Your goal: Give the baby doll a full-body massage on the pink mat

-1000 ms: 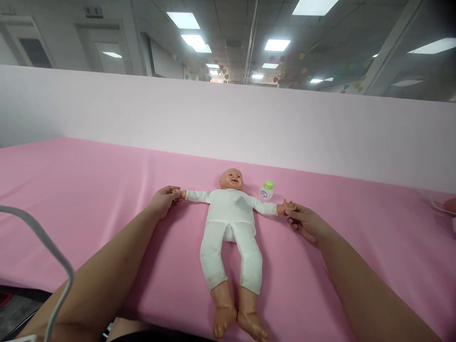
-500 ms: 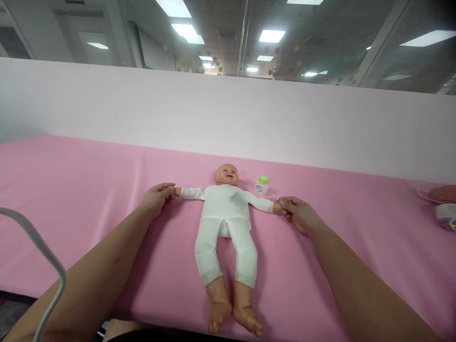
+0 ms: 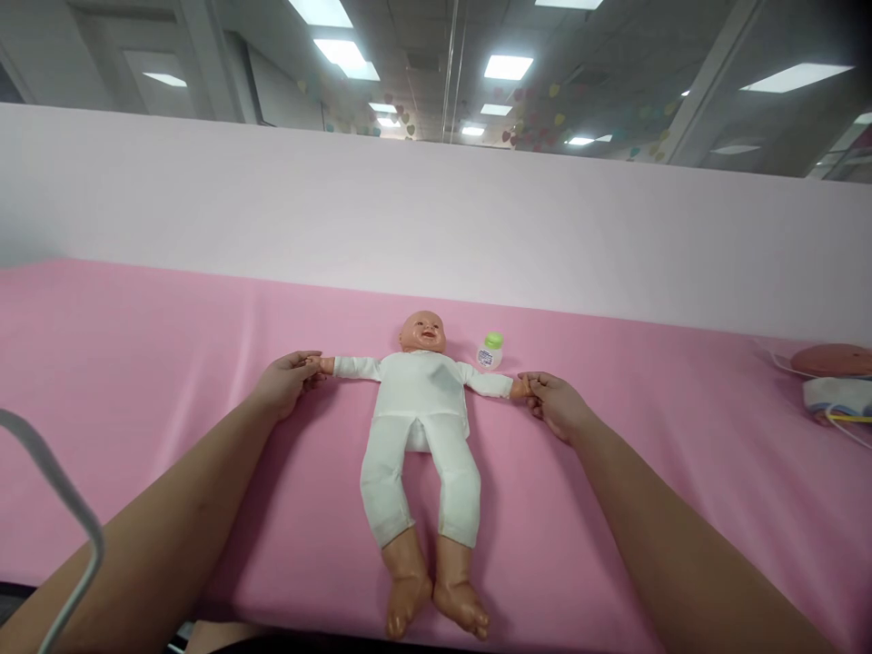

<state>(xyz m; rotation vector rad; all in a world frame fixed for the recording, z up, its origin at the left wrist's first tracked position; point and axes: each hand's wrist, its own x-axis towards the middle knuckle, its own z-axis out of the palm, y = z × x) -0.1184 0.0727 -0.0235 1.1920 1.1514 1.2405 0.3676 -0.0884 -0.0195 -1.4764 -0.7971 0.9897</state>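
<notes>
A baby doll [image 3: 422, 386] with a white cloth body lies face up, both arms stretched out sideways and its feet toward me. My left hand [image 3: 287, 381] pinches the doll's hand on the left side. On the other side, the fingers of my right hand [image 3: 553, 404] are closed round the doll's other hand. A small clear bottle [image 3: 490, 352] with a green cap stands beside the doll's head, above its arm on the right.
The doll lies on a pink padded surface [image 3: 170, 345], with a white wall panel [image 3: 436, 227] behind it. At the right edge sit a brownish rounded item [image 3: 835, 360] and a white bundle [image 3: 835, 397]. A grey cable [image 3: 64, 490] hangs at lower left.
The whole view has shifted a little, so doll, bottle and hands appear slightly further left. Both hands keep their hold on the doll's hands.
</notes>
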